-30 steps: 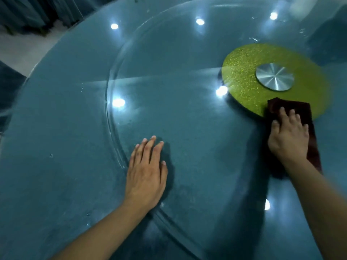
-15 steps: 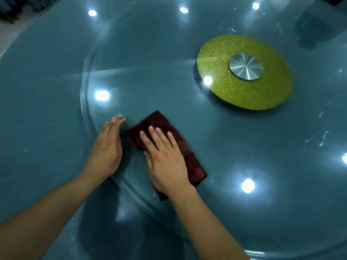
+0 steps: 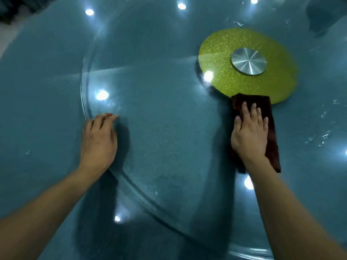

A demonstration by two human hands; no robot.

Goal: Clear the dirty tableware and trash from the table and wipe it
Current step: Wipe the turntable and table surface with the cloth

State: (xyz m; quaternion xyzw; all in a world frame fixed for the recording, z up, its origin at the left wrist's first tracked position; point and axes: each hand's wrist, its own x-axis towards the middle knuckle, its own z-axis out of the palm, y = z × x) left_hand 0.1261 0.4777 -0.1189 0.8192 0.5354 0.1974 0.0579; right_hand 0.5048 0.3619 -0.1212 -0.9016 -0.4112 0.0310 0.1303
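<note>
From the head camera, the right hand (image 3: 248,134) presses flat, fingers straight, on the dark red cloth (image 3: 270,128) lying on the glass turntable (image 3: 169,128) against the green disc (image 3: 225,59), while the left hand (image 3: 98,141) rests relaxed at the turntable's rim, holding nothing.

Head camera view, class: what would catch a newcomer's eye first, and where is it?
The glittery yellow-green disc with its silver metal hub stands out at upper right on the blue glass turntable. Just below it, the right hand presses a dark red cloth flat, while the left hand rests near the turntable's left rim.
</note>
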